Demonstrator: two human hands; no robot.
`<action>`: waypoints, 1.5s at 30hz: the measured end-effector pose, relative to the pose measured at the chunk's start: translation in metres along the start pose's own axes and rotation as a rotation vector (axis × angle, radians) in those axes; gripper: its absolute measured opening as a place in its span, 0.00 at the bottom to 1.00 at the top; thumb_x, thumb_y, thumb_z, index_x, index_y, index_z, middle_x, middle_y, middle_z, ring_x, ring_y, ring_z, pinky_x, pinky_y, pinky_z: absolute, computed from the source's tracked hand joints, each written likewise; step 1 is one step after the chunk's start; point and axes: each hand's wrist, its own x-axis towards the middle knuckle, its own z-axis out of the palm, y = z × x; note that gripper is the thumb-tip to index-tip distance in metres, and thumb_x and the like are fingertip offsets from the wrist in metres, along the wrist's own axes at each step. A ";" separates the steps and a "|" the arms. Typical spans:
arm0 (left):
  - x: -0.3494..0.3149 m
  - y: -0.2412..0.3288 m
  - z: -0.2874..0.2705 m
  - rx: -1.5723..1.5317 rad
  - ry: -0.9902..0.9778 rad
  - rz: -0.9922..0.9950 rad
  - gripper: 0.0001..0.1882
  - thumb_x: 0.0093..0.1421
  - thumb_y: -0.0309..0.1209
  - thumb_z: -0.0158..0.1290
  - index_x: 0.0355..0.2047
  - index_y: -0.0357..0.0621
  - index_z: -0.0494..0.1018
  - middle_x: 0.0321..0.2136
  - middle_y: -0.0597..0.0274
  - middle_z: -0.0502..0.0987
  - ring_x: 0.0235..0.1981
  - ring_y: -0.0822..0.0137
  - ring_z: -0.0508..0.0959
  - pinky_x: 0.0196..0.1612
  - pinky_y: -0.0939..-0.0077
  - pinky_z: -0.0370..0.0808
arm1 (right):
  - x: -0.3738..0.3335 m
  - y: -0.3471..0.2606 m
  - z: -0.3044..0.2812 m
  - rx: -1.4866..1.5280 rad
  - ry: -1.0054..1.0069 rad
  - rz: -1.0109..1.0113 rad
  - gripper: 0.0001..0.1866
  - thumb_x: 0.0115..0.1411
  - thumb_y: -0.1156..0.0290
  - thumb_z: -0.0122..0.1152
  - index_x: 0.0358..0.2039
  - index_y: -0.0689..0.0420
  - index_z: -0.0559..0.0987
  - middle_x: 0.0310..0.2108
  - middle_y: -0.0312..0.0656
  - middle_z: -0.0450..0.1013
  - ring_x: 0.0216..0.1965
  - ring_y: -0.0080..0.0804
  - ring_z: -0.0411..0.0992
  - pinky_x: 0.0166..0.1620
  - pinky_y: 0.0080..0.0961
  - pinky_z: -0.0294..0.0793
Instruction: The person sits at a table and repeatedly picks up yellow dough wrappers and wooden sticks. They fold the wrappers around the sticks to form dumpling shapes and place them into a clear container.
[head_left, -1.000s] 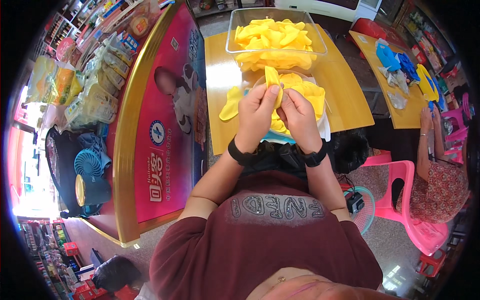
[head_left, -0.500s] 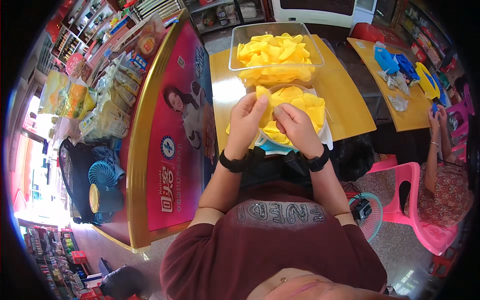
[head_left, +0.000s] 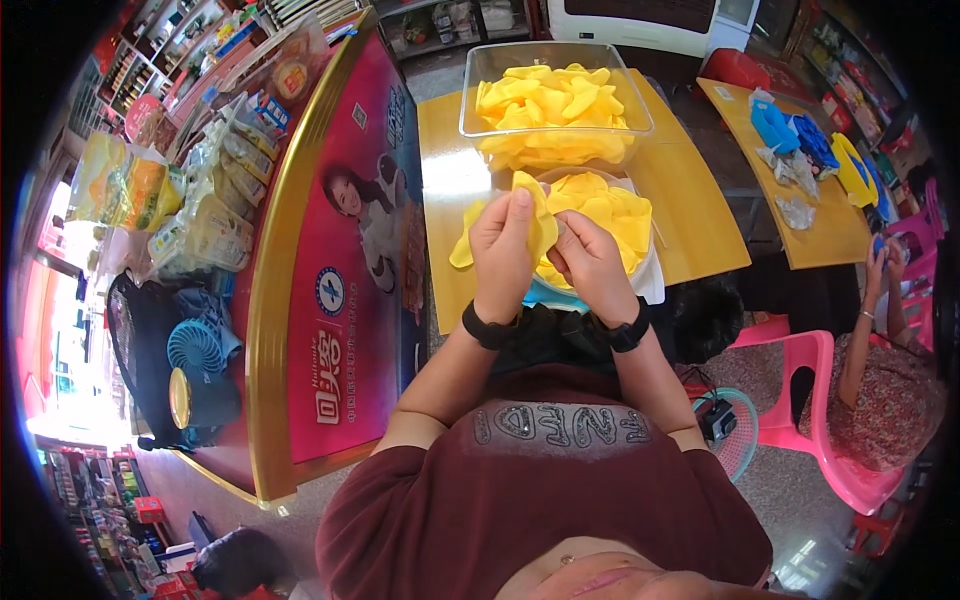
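Observation:
Both my hands hold a soft yellow petal-shaped piece (head_left: 541,222) between them, above the near part of the table. My left hand (head_left: 503,250) grips its left side, thumb up against it, and a yellow flap sticks out left of that hand. The fingers of my right hand (head_left: 590,257) pinch the right edge. Just behind and right of my hands, a round white container (head_left: 648,279) is heaped with similar yellow pieces (head_left: 612,213). Farther back stands a clear plastic bin (head_left: 640,122) full of more of them.
The yellow table (head_left: 692,220) carries both containers. A pink counter panel with gold edging (head_left: 310,290) rises close on the left. To the right, a person (head_left: 885,380) handles something blue beside another table (head_left: 812,220) with blue and yellow pieces. Pink chairs (head_left: 815,400) stand near.
The held yellow piece now looks more spread between my hands. My left hand and wrist have shifted slightly right; my right hand stays pinched on the piece.

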 end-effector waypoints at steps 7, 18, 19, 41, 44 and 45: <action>0.002 -0.003 -0.001 -0.045 0.044 0.060 0.14 0.68 0.34 0.48 0.39 0.34 0.77 0.26 0.72 0.72 0.26 0.83 0.67 0.30 0.87 0.65 | -0.004 -0.005 0.005 0.119 -0.026 0.095 0.12 0.70 0.65 0.46 0.34 0.59 0.73 0.18 0.27 0.61 0.18 0.12 0.54 0.21 0.12 0.51; 0.001 0.006 -0.005 -0.064 -0.010 0.048 0.15 0.67 0.36 0.49 0.40 0.34 0.76 0.30 0.67 0.76 0.28 0.80 0.72 0.32 0.87 0.69 | -0.008 -0.012 0.001 0.057 -0.069 0.072 0.13 0.70 0.64 0.45 0.33 0.58 0.73 0.18 0.28 0.60 0.17 0.12 0.52 0.20 0.11 0.50; 0.001 0.008 -0.006 -0.080 -0.014 0.045 0.14 0.67 0.35 0.50 0.40 0.34 0.75 0.30 0.67 0.76 0.28 0.80 0.73 0.32 0.87 0.69 | -0.009 -0.013 0.003 0.063 -0.071 0.070 0.13 0.70 0.64 0.45 0.33 0.58 0.73 0.18 0.28 0.60 0.17 0.12 0.53 0.20 0.12 0.50; 0.002 0.011 -0.011 0.077 -0.175 -0.074 0.10 0.62 0.31 0.56 0.38 0.36 0.76 0.29 0.67 0.77 0.27 0.80 0.74 0.30 0.85 0.71 | -0.013 -0.005 0.011 -0.122 0.037 -0.030 0.10 0.68 0.71 0.47 0.31 0.61 0.72 0.19 0.30 0.62 0.21 0.15 0.58 0.25 0.15 0.58; 0.004 0.018 -0.009 0.038 -0.122 -0.083 0.10 0.62 0.31 0.56 0.39 0.36 0.76 0.30 0.67 0.77 0.29 0.80 0.73 0.32 0.86 0.70 | -0.010 -0.013 0.006 -0.122 -0.004 0.022 0.11 0.69 0.68 0.48 0.32 0.61 0.73 0.18 0.29 0.61 0.20 0.15 0.58 0.25 0.15 0.57; 0.004 0.020 -0.007 -0.008 -0.089 -0.086 0.10 0.62 0.31 0.57 0.39 0.36 0.77 0.31 0.67 0.77 0.31 0.80 0.73 0.34 0.85 0.70 | -0.009 -0.015 0.003 -0.127 -0.024 0.035 0.12 0.69 0.68 0.48 0.32 0.61 0.73 0.18 0.29 0.61 0.20 0.15 0.58 0.24 0.15 0.57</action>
